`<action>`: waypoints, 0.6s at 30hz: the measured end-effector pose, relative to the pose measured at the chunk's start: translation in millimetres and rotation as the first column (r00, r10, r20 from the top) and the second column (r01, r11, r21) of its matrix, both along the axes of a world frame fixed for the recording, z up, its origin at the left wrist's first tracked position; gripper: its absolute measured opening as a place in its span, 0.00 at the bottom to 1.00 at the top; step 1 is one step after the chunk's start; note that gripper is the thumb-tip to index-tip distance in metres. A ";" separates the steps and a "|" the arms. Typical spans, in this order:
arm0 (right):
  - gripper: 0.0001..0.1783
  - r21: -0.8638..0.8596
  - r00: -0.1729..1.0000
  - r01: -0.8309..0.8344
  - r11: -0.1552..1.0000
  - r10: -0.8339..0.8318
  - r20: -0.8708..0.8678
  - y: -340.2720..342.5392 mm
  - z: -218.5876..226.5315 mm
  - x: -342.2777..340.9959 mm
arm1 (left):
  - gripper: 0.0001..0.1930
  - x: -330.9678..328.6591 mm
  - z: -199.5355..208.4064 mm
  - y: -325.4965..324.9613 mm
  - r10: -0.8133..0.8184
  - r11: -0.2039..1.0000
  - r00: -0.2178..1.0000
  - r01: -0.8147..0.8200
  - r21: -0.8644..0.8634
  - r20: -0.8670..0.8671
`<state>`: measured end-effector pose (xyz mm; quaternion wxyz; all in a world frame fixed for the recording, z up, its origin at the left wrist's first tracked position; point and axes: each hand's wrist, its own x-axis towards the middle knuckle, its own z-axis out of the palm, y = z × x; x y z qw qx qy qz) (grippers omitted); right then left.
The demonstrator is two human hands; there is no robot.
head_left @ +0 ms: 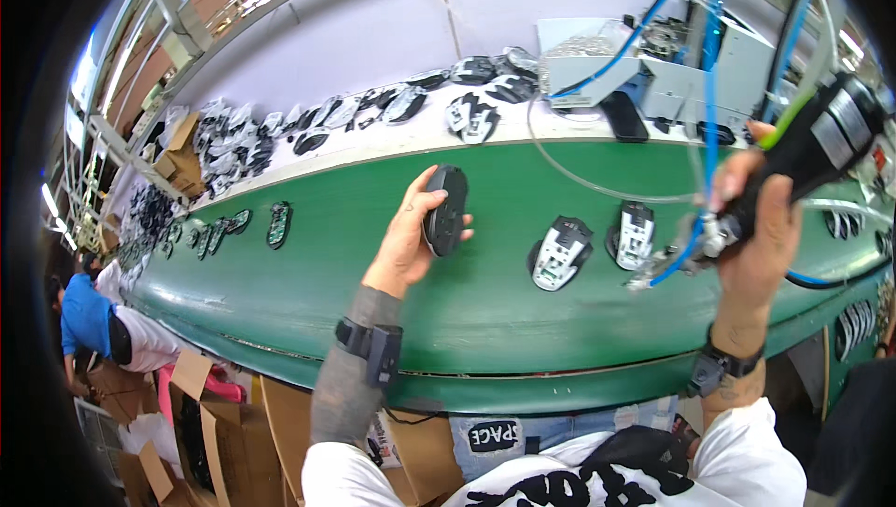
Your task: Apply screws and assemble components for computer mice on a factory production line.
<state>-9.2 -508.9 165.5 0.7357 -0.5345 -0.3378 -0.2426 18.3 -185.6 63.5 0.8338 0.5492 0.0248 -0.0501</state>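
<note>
My left hand (401, 241) grips a dark computer mouse (446, 210) by its sides, above the green work surface (373, 334). My right hand (758, 227) is wrapped round a black power screwdriver (821, 147) with a bright green strip; it is tilted, and its metal front end points down to the left. That front end is partly blurred, with a blue hose (711, 87) running past it. Between my hands, two open mouse bodies with white and black parts lie on the green surface: one nearer the middle (561, 255), the other (635, 234) close to the screwdriver's tip.
Several circuit boards (279, 224) lie to the left. Along the white back shelf (373, 145) sit many mouse shells and an open carton (181, 157). A grey box (593, 79) stands at the back right. Cardboard boxes (238, 442) and a person in blue (89, 320) are at lower left.
</note>
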 end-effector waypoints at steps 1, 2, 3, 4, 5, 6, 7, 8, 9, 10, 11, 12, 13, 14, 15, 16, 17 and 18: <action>0.25 0.054 0.996 -0.085 0.995 0.086 -0.023 8.4 -1.0 2.0 | 0.32 -3.7 -0.9 -16.0 -0.062 0.971 0.996 0.074 -0.226 0.060; 0.24 0.100 0.989 -0.132 0.986 0.137 -0.054 16.1 0.2 1.8 | 0.31 -8.4 0.6 -34.0 -0.042 0.949 0.996 0.064 -0.310 0.076; 0.23 0.148 0.978 -0.175 0.973 0.189 -0.084 23.0 0.5 1.9 | 0.31 -13.4 1.2 -50.9 -0.021 0.919 0.996 0.054 -0.391 0.088; 0.21 0.175 0.973 -0.178 0.969 0.199 -0.116 26.1 -1.3 3.5 | 0.29 -15.3 -1.0 -66.3 0.019 0.918 0.995 0.022 -0.397 0.098; 0.20 0.205 0.966 -0.183 0.961 0.215 -0.146 29.2 -3.2 5.3 | 0.29 -17.0 -4.7 -75.1 -0.002 0.913 0.995 0.043 -0.405 0.099; 0.19 0.241 0.965 -0.164 0.957 0.206 -0.162 32.3 -3.8 6.1 | 0.28 -18.2 -9.5 -82.8 0.047 0.901 0.997 -0.016 -0.433 0.060; 0.17 0.259 0.972 -0.131 0.957 0.175 -0.154 36.7 -3.6 6.2 | 0.27 -20.7 -16.1 -88.9 0.097 0.886 0.995 -0.081 -0.456 0.013; 0.17 0.217 0.978 -0.094 0.972 0.130 -0.161 38.3 -0.6 5.2 | 0.27 -23.0 -21.6 -93.1 0.121 0.894 0.993 -0.114 -0.434 -0.012; 0.17 0.176 0.982 -0.056 0.983 0.085 -0.167 39.5 4.6 4.1 | 0.27 -24.8 -25.2 -95.8 0.102 0.893 0.995 -0.099 -0.438 -0.018; 0.15 0.199 0.988 -0.044 0.979 0.072 -0.138 42.8 9.4 4.0 | 0.27 -26.8 -28.5 -96.8 0.055 0.889 0.998 -0.060 -0.454 -0.026; 0.14 0.260 0.990 -0.008 0.966 0.044 -0.131 44.3 12.4 4.3 | 0.27 -28.0 -30.6 -97.8 0.008 0.883 0.999 -0.023 -0.470 -0.033; 0.14 0.299 0.996 0.013 0.954 0.015 -0.091 45.5 13.9 6.5 | 0.27 -28.8 -30.9 -98.8 -0.036 0.873 0.999 0.019 -0.488 -0.025; 0.14 0.339 0.999 0.031 0.940 -0.017 -0.045 47.0 15.0 9.0 | 0.27 -29.5 -29.7 -101.2 -0.053 0.872 0.998 0.033 -0.489 -0.028; 0.14 0.338 0.998 0.047 0.940 -0.033 -0.048 47.6 15.3 10.5 | 0.27 -30.5 -28.3 -103.3 -0.074 0.857 0.997 0.054 -0.512 -0.019; 0.13 0.351 0.998 0.063 0.934 -0.054 -0.036 47.9 15.4 11.8 | 0.27 -31.0 -26.8 -105.3 -0.093 0.842 0.996 0.074 -0.535 -0.009; 0.13 0.362 0.997 0.073 0.929 -0.068 -0.027 48.2 14.3 12.7 | 0.27 -32.6 -26.5 -106.9 -0.111 0.832 0.994 0.102 -0.545 0.017; 0.13 0.358 0.997 0.082 0.930 -0.076 -0.031 48.1 13.2 13.7 | 0.27 -34.2 -25.7 -107.6 -0.119 0.829 0.993 0.106 -0.548 0.013; 0.12 0.412 0.998 0.058 0.909 -0.051 -0.028 48.0 11.9 14.9 | 0.27 -35.8 -24.8 -108.1 -0.145 0.820 0.989 0.135 -0.556 0.027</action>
